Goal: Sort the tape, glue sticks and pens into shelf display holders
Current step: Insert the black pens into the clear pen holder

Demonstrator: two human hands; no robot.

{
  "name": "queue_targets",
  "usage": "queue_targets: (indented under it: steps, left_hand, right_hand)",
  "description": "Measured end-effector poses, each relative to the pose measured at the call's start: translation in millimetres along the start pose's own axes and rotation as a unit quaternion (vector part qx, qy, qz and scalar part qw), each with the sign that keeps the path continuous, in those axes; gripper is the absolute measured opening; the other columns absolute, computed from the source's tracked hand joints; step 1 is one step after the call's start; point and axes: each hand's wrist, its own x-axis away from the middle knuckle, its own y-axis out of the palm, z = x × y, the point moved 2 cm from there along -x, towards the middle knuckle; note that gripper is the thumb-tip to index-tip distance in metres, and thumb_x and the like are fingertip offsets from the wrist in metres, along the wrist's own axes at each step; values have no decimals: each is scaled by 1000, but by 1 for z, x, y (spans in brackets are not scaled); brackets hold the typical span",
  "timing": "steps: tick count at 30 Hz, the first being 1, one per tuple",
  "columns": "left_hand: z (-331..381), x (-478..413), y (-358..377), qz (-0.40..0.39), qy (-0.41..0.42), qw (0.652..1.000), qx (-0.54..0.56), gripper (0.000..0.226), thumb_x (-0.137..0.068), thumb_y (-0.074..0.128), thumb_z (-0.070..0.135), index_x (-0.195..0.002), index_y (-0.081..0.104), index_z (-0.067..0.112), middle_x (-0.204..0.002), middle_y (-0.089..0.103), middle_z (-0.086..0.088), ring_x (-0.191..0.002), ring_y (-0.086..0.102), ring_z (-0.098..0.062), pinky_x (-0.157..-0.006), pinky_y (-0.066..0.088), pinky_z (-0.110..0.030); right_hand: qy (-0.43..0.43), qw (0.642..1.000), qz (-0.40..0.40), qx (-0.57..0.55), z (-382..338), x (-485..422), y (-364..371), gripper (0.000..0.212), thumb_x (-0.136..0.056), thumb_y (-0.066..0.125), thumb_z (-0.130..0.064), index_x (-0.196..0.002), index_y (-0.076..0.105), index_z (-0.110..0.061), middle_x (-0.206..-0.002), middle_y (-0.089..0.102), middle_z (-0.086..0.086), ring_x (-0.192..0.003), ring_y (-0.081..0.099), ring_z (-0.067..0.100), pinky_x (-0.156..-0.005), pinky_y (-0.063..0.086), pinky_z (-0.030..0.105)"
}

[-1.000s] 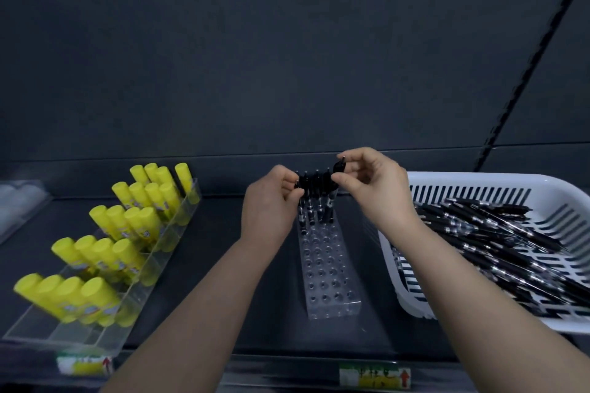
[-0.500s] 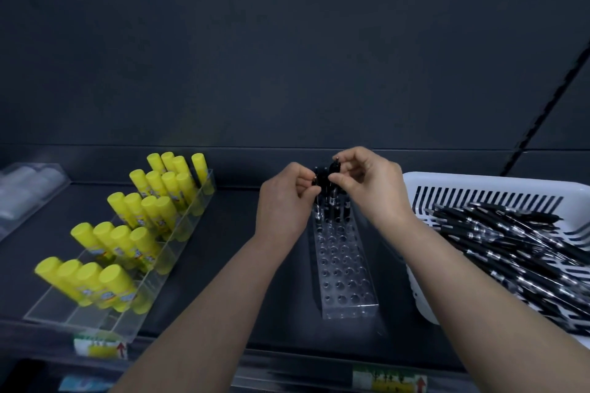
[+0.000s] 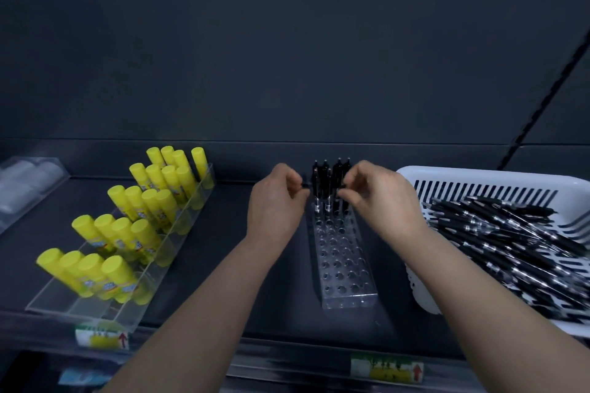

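Left hand (image 3: 276, 201), right hand (image 3: 380, 198) curled beside upright black pens (image 3: 325, 182) at far end of clear holder (image 3: 348, 298) — grip too blurred to tell. White basket (image 3: 479, 174) cut off right.

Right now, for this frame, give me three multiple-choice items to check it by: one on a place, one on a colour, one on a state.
1. Where do the loose black pens lie?
A) in the white basket on the right
B) in a cardboard box
C) in a drawer

2. What colour are the glue sticks?
A) red
B) yellow
C) white

3. How full is the clear pen holder?
A) every hole is filled
B) only its far rows hold standing pens
C) it holds no pens

Answers:
1 A, since the pens are heaped inside the basket.
2 B, since every stick shows yellow.
3 B, since pens stand at the far end and the nearer holes are empty.
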Motion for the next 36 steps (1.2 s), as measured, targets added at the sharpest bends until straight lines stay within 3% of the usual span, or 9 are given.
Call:
queue_targets:
  steps: [2, 6, 9, 13, 16, 22, 27, 30, 36]
  left_hand:
    - [-4, 5, 2, -79, -34, 994, -63, 15, -81, 74, 25, -86, 61, 20, -83, 63, 9, -82, 62, -10, -74, 50, -25]
    - [-1, 23, 19, -248, -76, 956, -137, 38, -75, 79, 36, -100, 66, 11, -97, 68, -1, -91, 64, -17, -85, 53, -35]
    - [1, 28, 23, -253, -78, 956, -130, 33, -74, 81, 32, -93, 62, 13, -98, 68, -4, -92, 64, -18, -86, 53, -37]
    - [-1, 26, 19, -257, -86, 954, -130, 36, -75, 81, 25, -103, 67, 7, -99, 68, -6, -93, 64, -18, -87, 54, -35]
    - [0, 27, 17, -264, -74, 948, -164, 28, -77, 79, 28, -92, 65, 9, -95, 68, -5, -88, 64, -18, -78, 54, -32]
    - [37, 23, 17, -214, 14, 962, -168, 11, -80, 72, 26, -83, 68, 16, -87, 69, 1, -83, 63, -15, -75, 54, -33]
    - [95, 26, 58, -301, 60, 945, -114, 10, -80, 72, 30, -87, 66, 27, -89, 67, 11, -89, 64, -14, -81, 55, -34]
    - [129, 30, 84, -275, 144, 936, -167, 18, -84, 66, 30, -102, 68, 27, -102, 68, 9, -101, 61, -16, -84, 50, -30]
    - [196, 44, 142, -283, 229, 919, -150, 9, -86, 64, 24, -87, 71, 19, -86, 72, 5, -86, 64, -16, -77, 54, -36]
  right_hand:
    - [-27, 988, -54, 144, 4, 10, -3, 5, -84, 63, -25, -89, 63, -28, -89, 67, -8, -87, 63, 18, -66, 39, 27]
    - [-41, 932, -170, 318, 9, 24, 13, 19, -84, 52, -17, -90, 69, -24, -89, 70, -1, -87, 64, 23, -82, 37, 31]
    - [-26, 928, -191, 318, 10, 28, 20, 19, -84, 52, -16, -87, 69, -24, -87, 70, -2, -88, 64, 21, -90, 31, 34]
    - [-24, 935, -192, 298, 9, 33, 23, 15, -83, 56, -25, -87, 70, -23, -87, 70, -2, -89, 64, 21, -87, 31, 34]
    - [-27, 941, -186, 280, 6, 34, 21, 14, -83, 56, -24, -86, 69, -22, -87, 70, -2, -89, 64, 22, -81, 33, 32]
    - [-11, 973, -96, 208, 15, 41, -20, 20, -89, 50, -32, -97, 68, -28, -94, 70, -1, -92, 64, 26, -68, 47, 30]
    - [81, 968, -62, 228, 64, 67, -75, 21, -88, 52, -34, -102, 68, -37, -99, 71, -8, -97, 64, 20, -74, 48, 29]
    - [150, 955, -45, 251, 104, 90, -114, 20, -88, 55, -32, -103, 68, -37, -99, 71, -9, -97, 64, 20, -74, 49, 31]
    - [256, 932, -7, 256, 166, 129, -174, 23, -90, 54, -25, -101, 70, -38, -96, 71, -8, -96, 63, 20, -72, 52, 32]
